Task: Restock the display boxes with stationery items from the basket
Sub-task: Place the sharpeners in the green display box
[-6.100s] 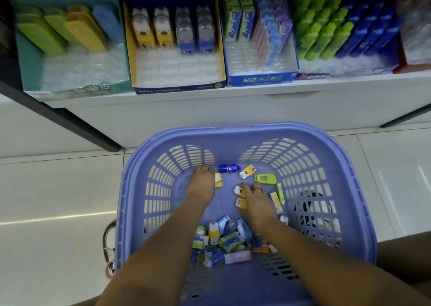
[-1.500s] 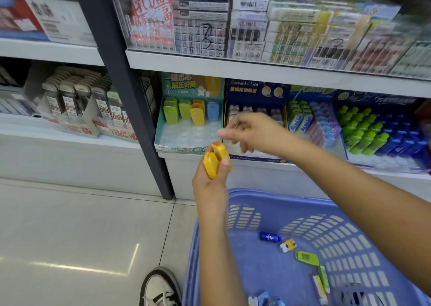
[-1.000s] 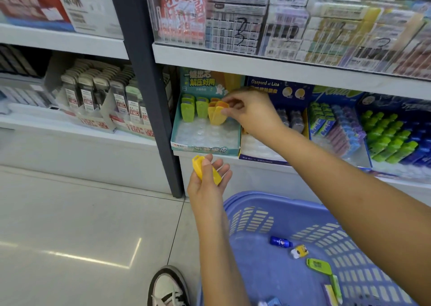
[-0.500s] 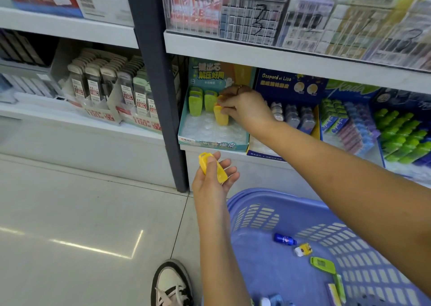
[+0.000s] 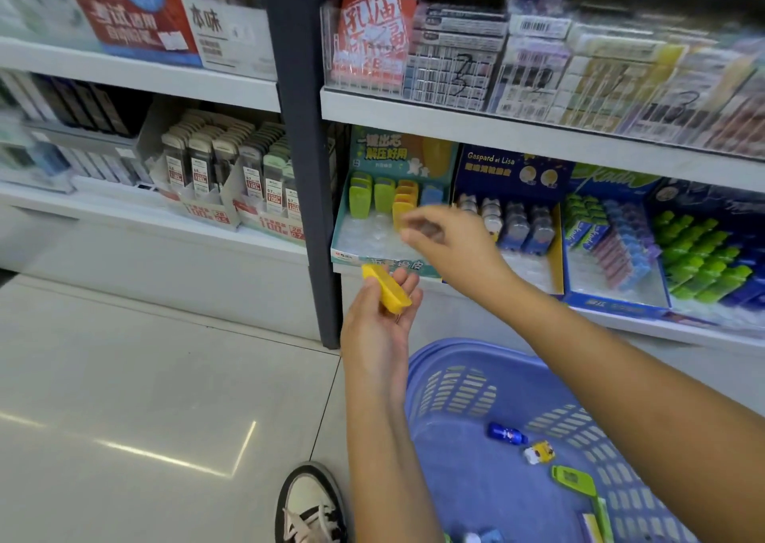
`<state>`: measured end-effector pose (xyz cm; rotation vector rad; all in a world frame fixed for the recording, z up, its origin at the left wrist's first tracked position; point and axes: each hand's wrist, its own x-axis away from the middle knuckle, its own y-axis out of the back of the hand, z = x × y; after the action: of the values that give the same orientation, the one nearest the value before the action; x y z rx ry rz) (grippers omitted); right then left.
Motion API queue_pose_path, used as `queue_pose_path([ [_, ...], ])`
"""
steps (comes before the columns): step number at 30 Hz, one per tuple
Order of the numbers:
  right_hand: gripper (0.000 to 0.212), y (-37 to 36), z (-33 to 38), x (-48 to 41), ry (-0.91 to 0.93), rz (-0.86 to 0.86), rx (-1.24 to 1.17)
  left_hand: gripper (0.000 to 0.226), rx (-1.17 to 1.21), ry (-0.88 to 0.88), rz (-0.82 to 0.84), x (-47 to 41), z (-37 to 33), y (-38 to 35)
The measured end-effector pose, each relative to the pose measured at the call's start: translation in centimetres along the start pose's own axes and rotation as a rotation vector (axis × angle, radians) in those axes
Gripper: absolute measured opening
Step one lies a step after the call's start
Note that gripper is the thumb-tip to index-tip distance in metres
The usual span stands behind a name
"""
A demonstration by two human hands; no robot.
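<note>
Head view: partway through restocking. Holding 1 yellow eraser point(image 5: 387, 294) in left hand point(image 5: 378, 335), just below teal display box point(image 5: 385, 258), yellow row part-filled. Cannot tell right hand point(image 5: 451, 248) grip, blurred before box. Left to shelve: several items in basket point(image 5: 451, 381).

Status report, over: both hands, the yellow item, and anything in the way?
Left hand holds one yellow item. Right hand blurred before the teal display box, grip unclear. Only that hand stands before the box.
</note>
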<state>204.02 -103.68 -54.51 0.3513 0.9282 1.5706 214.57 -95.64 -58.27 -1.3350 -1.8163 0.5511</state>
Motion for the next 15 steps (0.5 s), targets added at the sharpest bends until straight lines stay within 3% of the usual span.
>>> queue_pose_path([
  [2, 0.024, 1.3, 1.1, 2.3, -0.031, 0.124, -0.215, 0.031, -0.106, -0.010, 0.045, 0.2, 0.5, -0.2],
  [5, 0.046, 3.5, 1.8, 4.3, -0.057, 0.312, -0.278, 0.032, -0.130, -0.003, 0.085, 0.3, 0.7, -0.4],
  [7, 0.047, 3.9, 1.5, 5.2, -0.120, 0.218, -0.197, 0.030, -0.132, -0.018, 0.071, 0.2, 0.9, -0.8],
  [9, 0.031, 3.5, 1.4, 5.6, -0.282, 0.081, -0.254, 0.029, -0.199, -0.086, 0.058, 0.0, 1.1, -1.2],
  [12, 0.032, 2.3, 1.1, 5.8, -0.589, 0.248, -0.605, 0.032, -0.374, -0.184, 0.069, 0.1, 1.7, -1.6],
  [15, 0.026, 1.8, 1.2, 5.2, -0.704, 0.304, -0.899, 0.033, -0.558, -0.276, 0.098, -0.1, 1.8, -1.5],
])
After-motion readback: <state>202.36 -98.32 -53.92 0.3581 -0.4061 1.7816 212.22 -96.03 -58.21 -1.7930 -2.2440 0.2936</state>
